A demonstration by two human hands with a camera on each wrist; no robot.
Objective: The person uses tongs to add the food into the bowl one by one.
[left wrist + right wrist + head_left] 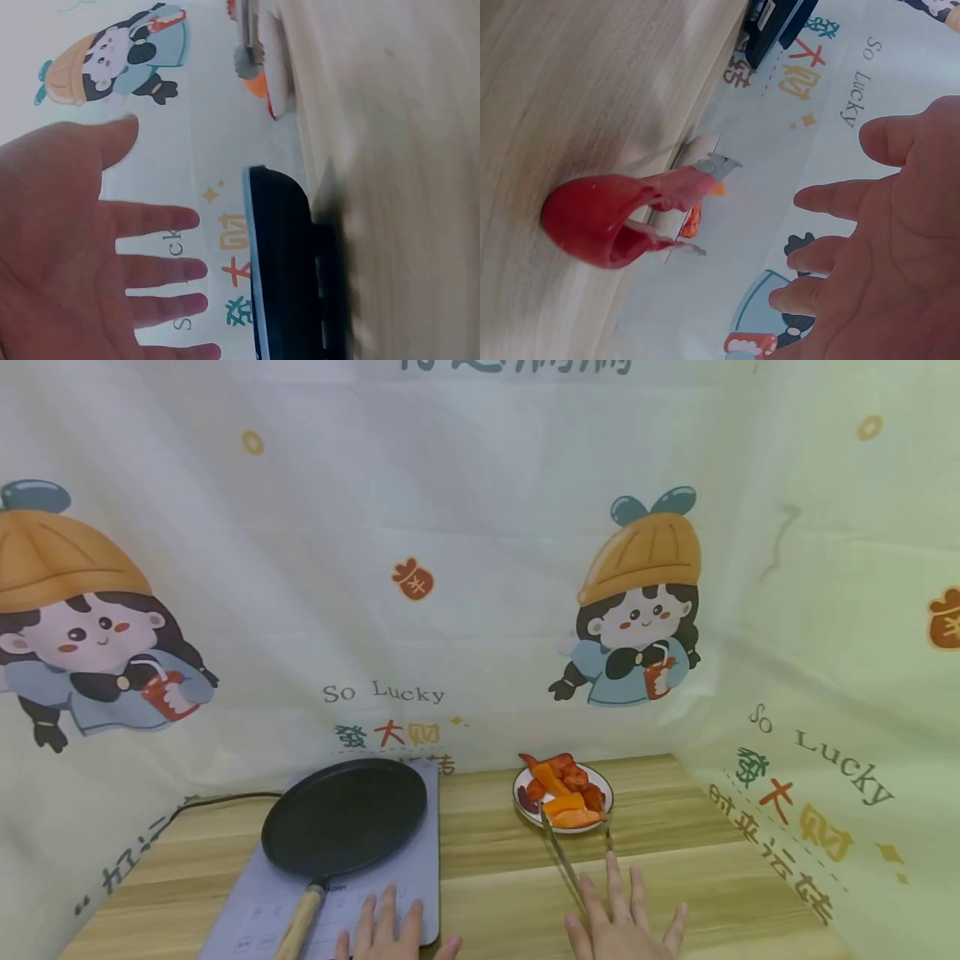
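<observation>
Wood: the pale wooden table carries everything, walled at the far side and both flanks by a printed cartoon curtain.
Left hand: the left hand lies at the near edge with fingers straight and spread, holding nothing; its fingertips lie over the near part of the induction cooker. The left wrist view shows the same hand with an open palm.
Right hand: the right hand is at the near edge, right of centre, fingers straight and fanned wide, gripping nothing. In the right wrist view its palm is open above the table.
Tongs: the tongs lie on the table just ahead of the right fingertips, metal arms reaching far toward the plate, their ends at its near rim. The right wrist view shows their red handle end resting on the wood.
Plate: a white plate of orange and red food pieces sits far of the right hand, right of the cooker.
Pan: a flat black pan rests on the cooker, its wooden handle pointing near, just left of the left hand.
</observation>
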